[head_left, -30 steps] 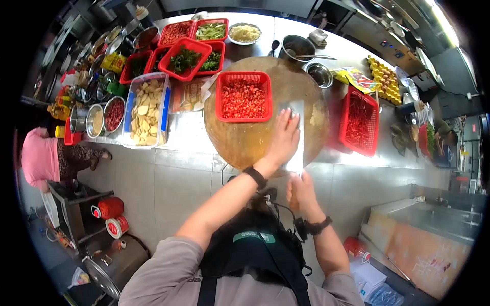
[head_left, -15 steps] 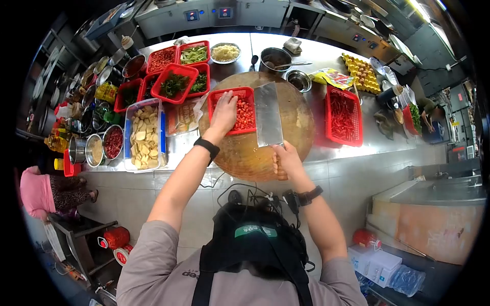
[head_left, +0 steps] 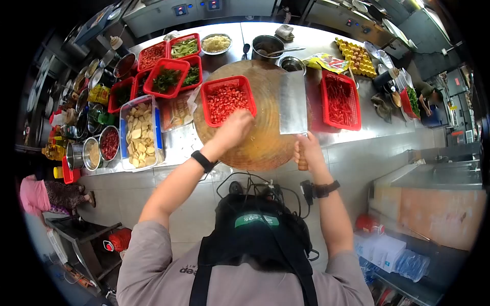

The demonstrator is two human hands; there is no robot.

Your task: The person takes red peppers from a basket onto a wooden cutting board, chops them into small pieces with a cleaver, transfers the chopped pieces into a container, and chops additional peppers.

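My right hand (head_left: 311, 153) is wrapped round the wooden handle of a cleaver (head_left: 293, 104). Its broad blade lies over the right part of a round wooden chopping board (head_left: 263, 153). Close to the near right corner of a red plastic basket (head_left: 247, 81) is my left hand (head_left: 236, 128), its fingers curled in; what they hold, if anything, is hidden. Chopped red chillies (head_left: 227, 101) fill that basket, which rests on the board's left side. A few small bits are scattered on the wood beside it.
Left of the board stand a tub of sliced potatoes (head_left: 140, 135) and red baskets of greens (head_left: 166, 79). To the right are a red basket of whole chillies (head_left: 340, 102) and an egg tray (head_left: 354, 56). A steel pot (head_left: 268, 47) stands behind the board.
My left hand has left the basket's chillies and moved to its near right corner, fingers now curled. The cleaver has moved right, away from the basket, still in my right hand.
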